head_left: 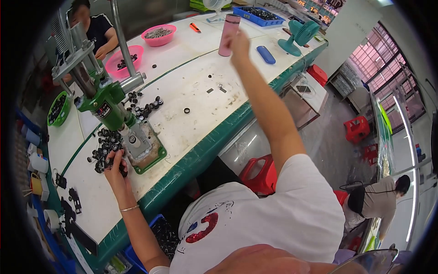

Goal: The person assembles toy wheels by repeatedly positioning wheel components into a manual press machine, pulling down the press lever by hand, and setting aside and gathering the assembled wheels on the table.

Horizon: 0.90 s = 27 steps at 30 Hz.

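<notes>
My left hand (117,168) is at the near edge of a pile of small black wheels (107,144), beside the base of a green hand press (107,102). Its fingers are curled around some of the black wheels, partly hiding them. My right arm stretches far across the table. The right hand (240,45) is smeared by motion, its fingers next to a pink bottle (226,39) standing upright; whether they grip it cannot be made out. More black wheels (147,108) lie behind the press, and a single black ring (186,110) lies on the white tabletop (182,141).
Pink bowls (158,42) of small parts stand at the far side, where a co-worker (101,34) sits. A blue case (265,55), a teal fan (299,36) and a blue tray (258,22) are at the far right. Red stools (259,176) stand below the table's green edge.
</notes>
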{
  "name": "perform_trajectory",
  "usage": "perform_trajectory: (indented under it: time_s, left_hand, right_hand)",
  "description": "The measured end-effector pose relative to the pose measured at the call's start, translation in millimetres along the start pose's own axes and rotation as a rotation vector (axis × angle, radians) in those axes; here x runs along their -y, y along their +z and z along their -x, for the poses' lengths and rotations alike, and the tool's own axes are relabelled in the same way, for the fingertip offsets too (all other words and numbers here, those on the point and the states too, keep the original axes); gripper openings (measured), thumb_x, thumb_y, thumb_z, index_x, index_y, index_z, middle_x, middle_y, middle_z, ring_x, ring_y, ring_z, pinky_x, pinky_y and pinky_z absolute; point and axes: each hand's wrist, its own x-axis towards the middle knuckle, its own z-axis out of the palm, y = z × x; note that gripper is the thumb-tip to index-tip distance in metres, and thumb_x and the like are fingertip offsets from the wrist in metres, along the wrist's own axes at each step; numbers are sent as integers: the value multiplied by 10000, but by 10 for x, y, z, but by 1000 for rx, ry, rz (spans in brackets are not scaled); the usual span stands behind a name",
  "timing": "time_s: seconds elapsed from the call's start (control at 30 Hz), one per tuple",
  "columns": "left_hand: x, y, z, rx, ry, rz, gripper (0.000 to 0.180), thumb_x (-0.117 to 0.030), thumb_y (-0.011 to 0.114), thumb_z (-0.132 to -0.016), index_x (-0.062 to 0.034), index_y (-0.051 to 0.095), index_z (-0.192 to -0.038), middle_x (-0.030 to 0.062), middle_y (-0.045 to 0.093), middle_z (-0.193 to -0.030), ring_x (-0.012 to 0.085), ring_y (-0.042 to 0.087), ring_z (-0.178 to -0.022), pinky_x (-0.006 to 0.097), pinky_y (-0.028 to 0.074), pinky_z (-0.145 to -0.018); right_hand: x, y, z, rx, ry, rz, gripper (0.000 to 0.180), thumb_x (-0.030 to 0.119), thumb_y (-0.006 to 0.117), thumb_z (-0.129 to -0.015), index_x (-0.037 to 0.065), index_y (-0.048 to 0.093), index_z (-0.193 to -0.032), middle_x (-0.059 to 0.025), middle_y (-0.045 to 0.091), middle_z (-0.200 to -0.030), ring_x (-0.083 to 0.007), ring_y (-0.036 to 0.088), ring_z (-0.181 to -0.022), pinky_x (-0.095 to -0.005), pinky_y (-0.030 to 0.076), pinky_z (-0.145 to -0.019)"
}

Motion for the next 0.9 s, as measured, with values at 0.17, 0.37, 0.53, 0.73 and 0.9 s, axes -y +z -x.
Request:
perform_trajectory:
  time_s: [0.17,0.37,0.53,0.73,0.9]
  left_hand:
    - [-20,103,24,-17,-35,-3,221,-93,696,-814,-58,596,-1009,65,653,-862,45,492,-571,168,331,-439]
    - [-95,219,69,-8,-52,71,213,-56,725,-775,-26,620,-958,33,614,-746,74,528,-586,190,343,-451]
    - [-131,134,109,-71,-28,37,218,-56,714,-785,-11,621,-977,43,631,-772,76,537,-613,187,346,-457]
    - [-82,169,161,-88,-70,48,248,-62,715,-783,9,621,-1001,46,628,-778,82,552,-636,187,349,-465]
    - [-77,178,128,-66,-68,55,251,-76,729,-773,14,630,-985,39,620,-758,79,556,-627,193,348,-469]
  right_hand:
    - [247,-48,-330,16,-76,-82,419,71,629,-807,-10,521,-1203,-50,591,-775,-96,513,-548,-222,425,-488]
    - [-512,425,901,785,-82,584,270,248,677,-819,94,664,-1040,-46,630,-853,-138,589,-664,-276,487,-628]
    - [-924,733,1491,907,-207,842,301,300,692,-771,139,664,-1023,-64,593,-1011,-247,616,-835,-372,480,-782]
    - [-1018,908,1603,767,-284,856,175,216,654,-792,99,650,-922,-82,602,-936,-270,598,-857,-387,472,-746]
    - [-933,865,1467,825,-353,845,202,132,642,-823,60,636,-1012,-83,617,-967,-192,594,-748,-321,485,-698]
